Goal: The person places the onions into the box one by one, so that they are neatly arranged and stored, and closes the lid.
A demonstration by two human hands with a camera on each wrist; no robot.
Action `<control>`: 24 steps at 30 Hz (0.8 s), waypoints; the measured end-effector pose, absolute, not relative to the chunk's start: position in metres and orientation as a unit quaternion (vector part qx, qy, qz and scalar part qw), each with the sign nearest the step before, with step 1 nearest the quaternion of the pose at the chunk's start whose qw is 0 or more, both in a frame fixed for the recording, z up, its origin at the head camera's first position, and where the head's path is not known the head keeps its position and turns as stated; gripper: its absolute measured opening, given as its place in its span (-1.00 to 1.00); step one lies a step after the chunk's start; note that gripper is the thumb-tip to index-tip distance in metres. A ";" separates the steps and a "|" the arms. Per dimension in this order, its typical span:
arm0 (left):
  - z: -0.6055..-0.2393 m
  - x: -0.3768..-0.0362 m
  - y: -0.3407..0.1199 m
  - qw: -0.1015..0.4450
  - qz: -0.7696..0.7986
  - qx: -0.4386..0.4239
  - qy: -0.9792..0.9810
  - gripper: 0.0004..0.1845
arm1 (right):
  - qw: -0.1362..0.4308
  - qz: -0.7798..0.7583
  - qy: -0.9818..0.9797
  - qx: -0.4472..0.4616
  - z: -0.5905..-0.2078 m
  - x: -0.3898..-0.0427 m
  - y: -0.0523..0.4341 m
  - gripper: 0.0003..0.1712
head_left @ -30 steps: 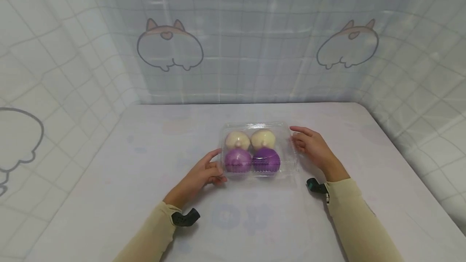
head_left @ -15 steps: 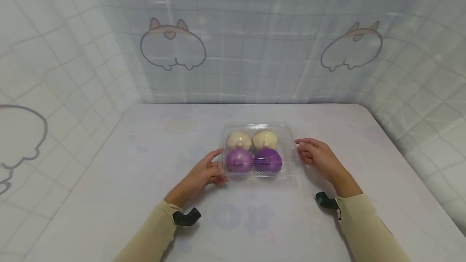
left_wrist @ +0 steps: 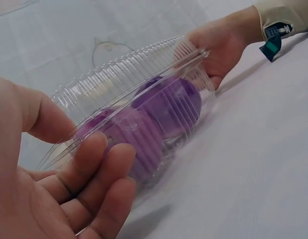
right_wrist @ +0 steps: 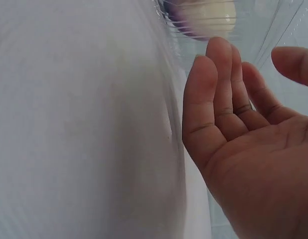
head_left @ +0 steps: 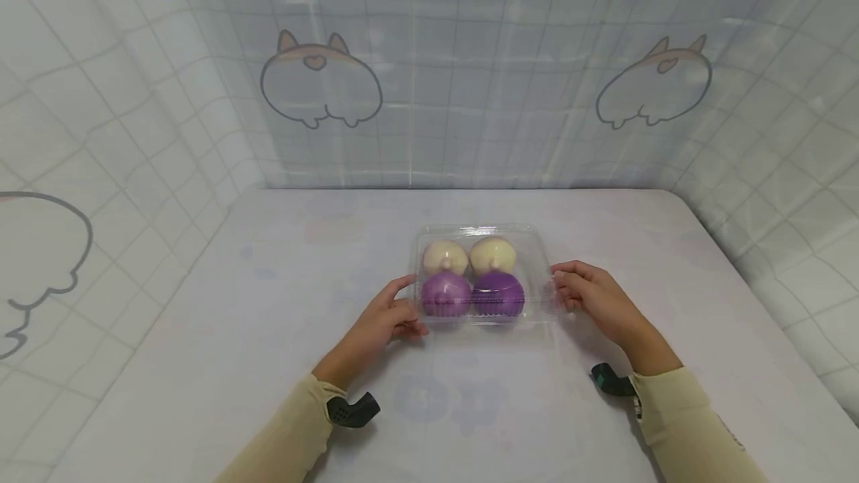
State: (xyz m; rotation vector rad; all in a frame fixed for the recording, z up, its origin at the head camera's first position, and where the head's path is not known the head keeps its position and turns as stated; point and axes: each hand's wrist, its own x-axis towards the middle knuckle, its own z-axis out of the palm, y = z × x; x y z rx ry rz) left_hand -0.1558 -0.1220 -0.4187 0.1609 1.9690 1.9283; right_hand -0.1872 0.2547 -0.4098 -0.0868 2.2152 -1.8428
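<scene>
A clear plastic box point(head_left: 482, 274), lid closed, rests on the table point(head_left: 268, 304) around its middle, somewhat nearer the far edge than the near one. Inside lie four round buns in two rows: two cream buns point(head_left: 470, 256) on the far side and two purple buns point(head_left: 473, 294) on the near side, each pair side by side and touching.

The left hand point(head_left: 385, 319) lies at the box's left near corner. In the left wrist view its fingers point(left_wrist: 101, 172) are loosely bent against the ribbed wall of the box point(left_wrist: 139, 119), with the thumb raised above the lid rim; the purple buns point(left_wrist: 154, 117) show through the plastic just behind the fingertips. Whether the hand truly pinches the box or only touches it cannot be told.

The right hand point(head_left: 593, 297) lies at the box's right edge, toward the near corner. In the right wrist view its fingers point(right_wrist: 219, 99) are nearly straight and held together, thumb apart, the palm open toward the clear wall of the box point(right_wrist: 273, 30); a cream bun point(right_wrist: 209, 17) shows beyond the fingertips. From the left wrist view the right hand point(left_wrist: 219, 47) appears to meet the rim at that end.

Both forearms wear pale yellow sleeves point(head_left: 684, 423), each with a dark wrist mount point(head_left: 352, 410). A checked curtain point(head_left: 470, 80) printed with cartoon animals surrounds the table on the far, left and right sides.
</scene>
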 end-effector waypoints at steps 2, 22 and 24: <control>-0.419 -0.156 -0.121 0.188 0.689 0.056 0.698 -0.23 | 0.132 -0.632 0.763 -0.035 -0.408 -0.186 0.256 -0.41; -0.423 -0.154 -0.115 0.142 0.721 0.031 0.677 -0.28 | 0.156 -0.626 0.762 -0.061 -0.405 -0.180 0.255 -0.42; -0.423 -0.153 -0.115 0.131 0.727 0.028 0.674 -0.29 | 0.159 -0.630 0.757 -0.066 -0.406 -0.180 0.254 -0.40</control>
